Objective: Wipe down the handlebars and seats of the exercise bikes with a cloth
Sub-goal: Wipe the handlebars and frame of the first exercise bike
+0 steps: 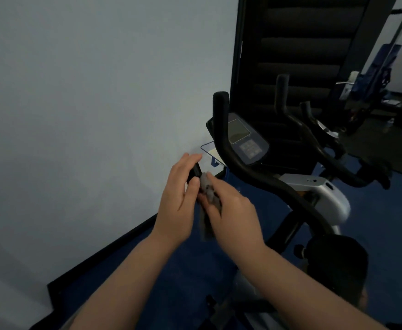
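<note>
Near the pale wall, low down by the blue floor, we see two bare hands meeting at the end of a black handlebar. Our left hand wraps around the short black tip of the bar, with its fingers curled over the top and the thumb pressed on the near side. Our right hand holds a small gray cloth. Its fingers are curled around the cloth, and the bunched part is pressed against the bar just beside the left thumb. A loose bit of cloth hangs down between the two wrists. This hand looks a little blurry.

From there the bar bends up and to the right, and one end sticks straight up. Behind it sits the bike's screen with a pad of buttons under it. A silver bike body is below the bar. At the lower right we see the dark seat. More black handlebars of another bike stand farther back on the right.
</note>
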Demonstrator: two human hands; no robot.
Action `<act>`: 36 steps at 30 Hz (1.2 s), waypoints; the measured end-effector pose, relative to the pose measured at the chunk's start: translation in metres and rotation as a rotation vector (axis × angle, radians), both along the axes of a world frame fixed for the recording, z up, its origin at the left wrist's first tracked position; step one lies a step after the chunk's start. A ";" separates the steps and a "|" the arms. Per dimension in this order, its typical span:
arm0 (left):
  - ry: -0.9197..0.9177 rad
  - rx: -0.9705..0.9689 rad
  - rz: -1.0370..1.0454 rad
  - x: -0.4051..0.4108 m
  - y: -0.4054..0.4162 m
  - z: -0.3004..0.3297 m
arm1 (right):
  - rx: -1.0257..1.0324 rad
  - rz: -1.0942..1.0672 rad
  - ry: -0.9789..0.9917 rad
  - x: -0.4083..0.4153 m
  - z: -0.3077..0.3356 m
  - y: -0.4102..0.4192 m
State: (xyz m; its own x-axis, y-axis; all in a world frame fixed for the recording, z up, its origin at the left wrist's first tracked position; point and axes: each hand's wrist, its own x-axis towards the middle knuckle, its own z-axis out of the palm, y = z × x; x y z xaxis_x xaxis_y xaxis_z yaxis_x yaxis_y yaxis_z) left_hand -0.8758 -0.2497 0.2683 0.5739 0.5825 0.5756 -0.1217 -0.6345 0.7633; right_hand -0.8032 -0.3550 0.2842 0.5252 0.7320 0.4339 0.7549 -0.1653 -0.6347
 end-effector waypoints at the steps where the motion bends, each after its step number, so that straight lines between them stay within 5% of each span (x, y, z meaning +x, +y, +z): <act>1: 0.008 0.012 0.011 0.000 0.000 -0.001 | -0.026 0.004 -0.075 0.000 -0.009 -0.011; 8: -0.024 0.021 0.026 0.003 0.002 0.002 | -0.057 0.008 0.157 0.013 -0.011 -0.040; 16: 0.033 0.065 0.036 -0.004 0.010 0.008 | -0.092 0.022 -0.207 -0.003 -0.021 -0.026; 24: 0.034 0.090 0.038 -0.005 0.012 0.009 | -0.078 -0.038 0.055 0.007 -0.002 -0.006; 30: -0.010 0.065 0.056 -0.001 0.006 0.006 | -0.191 -0.042 -0.226 0.000 -0.011 -0.021; 36: -0.087 0.052 0.076 0.007 0.000 0.001 | -0.346 0.112 0.192 0.035 0.004 -0.056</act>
